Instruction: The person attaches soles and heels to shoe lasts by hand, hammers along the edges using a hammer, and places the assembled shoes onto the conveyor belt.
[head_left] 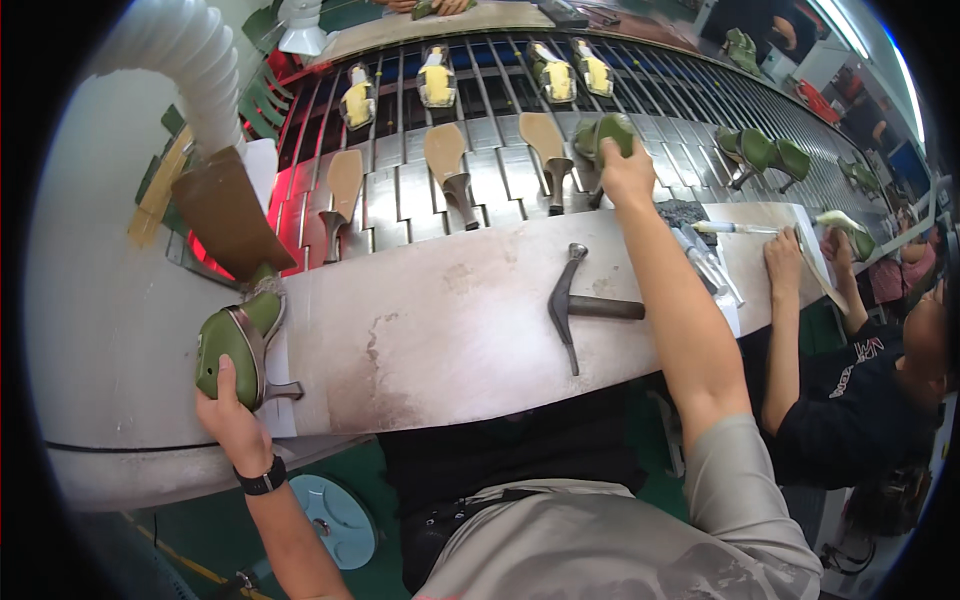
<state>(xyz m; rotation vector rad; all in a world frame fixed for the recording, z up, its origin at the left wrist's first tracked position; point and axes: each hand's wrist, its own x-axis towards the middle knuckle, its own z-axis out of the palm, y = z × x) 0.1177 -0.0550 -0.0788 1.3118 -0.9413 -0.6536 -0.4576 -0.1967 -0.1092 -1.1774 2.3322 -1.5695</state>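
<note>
My left hand (236, 425) grips a green shoe (222, 350) at the left end of the workbench, thumb pressed on its upper; a dark brown sole and heel (262, 365) runs along its right side. With my right arm stretched out over the bench, my right hand (627, 172) is closed on another green shoe (607, 132) above the metal conveyor. Between the two hands a hammer (566, 308) with a dark handle lies on the bench, out of contact with either hand.
Tan soles with brown heels (449, 160) stand on the conveyor (400, 215), with yellow-bottomed shoes (436, 80) behind. More green shoes (755, 150) sit to the right. A white ribbed duct (190, 50) hangs at left. A co-worker's hand (783, 262) is by a brush (735, 228).
</note>
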